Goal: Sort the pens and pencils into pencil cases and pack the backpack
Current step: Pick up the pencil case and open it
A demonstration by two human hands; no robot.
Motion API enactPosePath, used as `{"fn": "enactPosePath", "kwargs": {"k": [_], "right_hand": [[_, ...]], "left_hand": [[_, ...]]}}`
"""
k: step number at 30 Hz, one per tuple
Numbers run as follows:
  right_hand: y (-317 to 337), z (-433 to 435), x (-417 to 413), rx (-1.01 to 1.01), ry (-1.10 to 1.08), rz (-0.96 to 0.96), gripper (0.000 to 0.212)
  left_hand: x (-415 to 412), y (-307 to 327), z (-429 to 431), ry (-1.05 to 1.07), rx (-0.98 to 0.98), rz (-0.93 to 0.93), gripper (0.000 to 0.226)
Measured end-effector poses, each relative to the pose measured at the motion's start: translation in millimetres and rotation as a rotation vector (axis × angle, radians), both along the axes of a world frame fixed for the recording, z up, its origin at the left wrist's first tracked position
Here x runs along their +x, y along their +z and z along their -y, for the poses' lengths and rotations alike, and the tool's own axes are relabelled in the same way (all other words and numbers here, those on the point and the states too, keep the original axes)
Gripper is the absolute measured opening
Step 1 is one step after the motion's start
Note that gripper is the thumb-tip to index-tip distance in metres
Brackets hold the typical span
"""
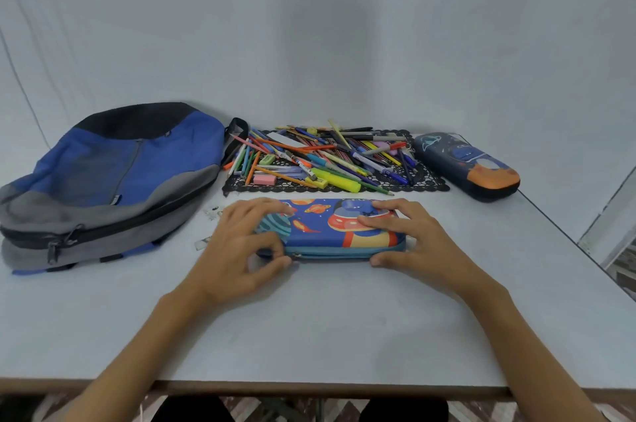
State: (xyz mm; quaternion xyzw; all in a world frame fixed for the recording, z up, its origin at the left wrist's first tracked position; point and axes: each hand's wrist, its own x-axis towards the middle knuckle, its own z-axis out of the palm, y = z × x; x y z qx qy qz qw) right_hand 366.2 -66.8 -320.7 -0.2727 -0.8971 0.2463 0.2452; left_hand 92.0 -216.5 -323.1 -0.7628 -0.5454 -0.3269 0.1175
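The pencil case (323,229) lies on the table (309,318) before the person. It looks stiff and light. The left hand (237,249) pinches its zipper pull (296,255); the right hand (409,239) clamps the right end.

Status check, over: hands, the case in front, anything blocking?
Left hand pinches blue pencil case at zip end; right hand holds other end. Case zipped shut. Pens and pencils piled on mat behind; nothing blocking.
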Motion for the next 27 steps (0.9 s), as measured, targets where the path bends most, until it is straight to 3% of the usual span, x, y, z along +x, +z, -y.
{"fn": "enactPosePath", "kwargs": {"k": [11, 15, 22, 27], "right_hand": [[3, 2, -3, 0.014, -0.02, -0.012, 0.058], [4, 3, -4, 0.021, -0.024, 0.006, 0.058], [4, 4, -4, -0.004, -0.02, -0.005, 0.058], [1, 3, -6, -0.055, -0.005, -0.056, 0.057]], "left_hand": [[-78, -7, -16, 0.371, -0.076, 0.043, 0.031], [-80, -1, -54, 0.466, -0.16, 0.005, 0.018], [-77, 12, -93, 0.345, -0.293, 0.037, 0.009], [-61, 27, -96, 0.214, -0.385, 0.059, 0.027]]}}
